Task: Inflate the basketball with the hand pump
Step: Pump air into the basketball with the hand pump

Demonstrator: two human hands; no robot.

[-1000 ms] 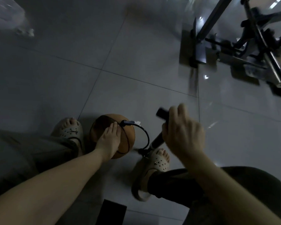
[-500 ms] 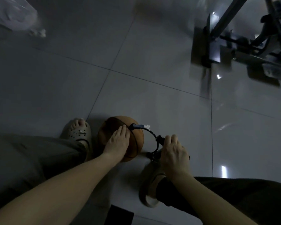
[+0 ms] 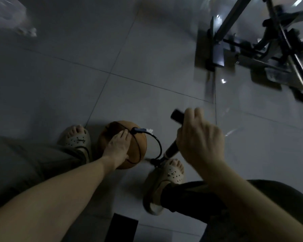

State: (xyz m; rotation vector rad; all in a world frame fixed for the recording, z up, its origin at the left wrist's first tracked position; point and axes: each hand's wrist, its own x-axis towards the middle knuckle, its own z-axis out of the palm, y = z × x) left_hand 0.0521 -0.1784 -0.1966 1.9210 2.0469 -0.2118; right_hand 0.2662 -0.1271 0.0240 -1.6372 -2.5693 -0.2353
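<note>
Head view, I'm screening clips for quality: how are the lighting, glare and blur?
Head view: dim overall, yet the basketball and left hand read clearly; the right hand and pump handle are motion-blurred; small glare spots on the glossy floor beside the metal frame.

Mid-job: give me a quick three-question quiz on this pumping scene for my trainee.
1. True or false: the left hand rests on the ball.
2. What does the right hand grip? A) ball B) pump handle C) sandal
3. Fill in: the hose links the pump to the ____.
Key: 1 true; 2 B; 3 ball.
</note>
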